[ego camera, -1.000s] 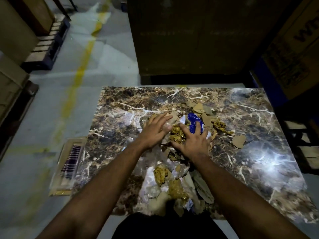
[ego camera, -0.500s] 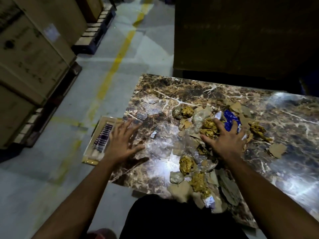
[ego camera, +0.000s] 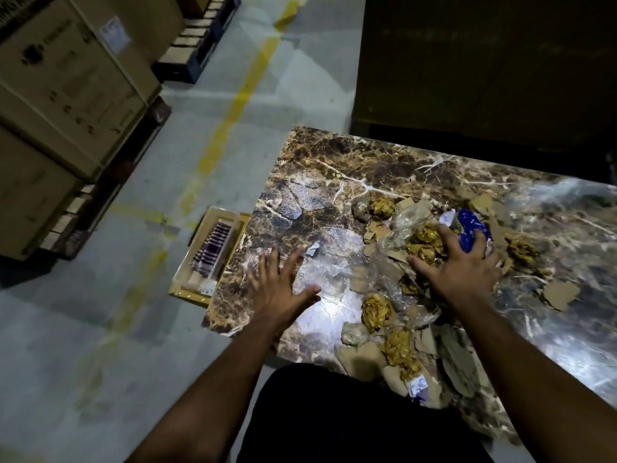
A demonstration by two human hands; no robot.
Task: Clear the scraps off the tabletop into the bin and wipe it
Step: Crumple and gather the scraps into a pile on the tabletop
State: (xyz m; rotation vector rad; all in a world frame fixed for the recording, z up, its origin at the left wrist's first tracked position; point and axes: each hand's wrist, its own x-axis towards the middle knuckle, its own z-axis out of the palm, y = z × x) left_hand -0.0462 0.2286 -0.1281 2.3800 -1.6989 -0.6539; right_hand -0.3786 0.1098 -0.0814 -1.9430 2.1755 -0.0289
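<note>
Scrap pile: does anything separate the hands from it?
No. The right hand rests directly on the scrap pile; the left hand lies flat beside it on the tabletop. No bin is clearly identifiable.

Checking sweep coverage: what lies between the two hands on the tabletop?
In the head view, clear plastic wrap and cardboard scraps lie between left hand and right hand.

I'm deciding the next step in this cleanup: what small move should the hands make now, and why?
Probably sweep the right hand, resting on the pile of crumpled gold wrappers and cardboard scraps, toward the near edge. The dark bin sits below that edge, scraps already overhang it, and the left hand lies flat on the brown marble tabletop.
</note>
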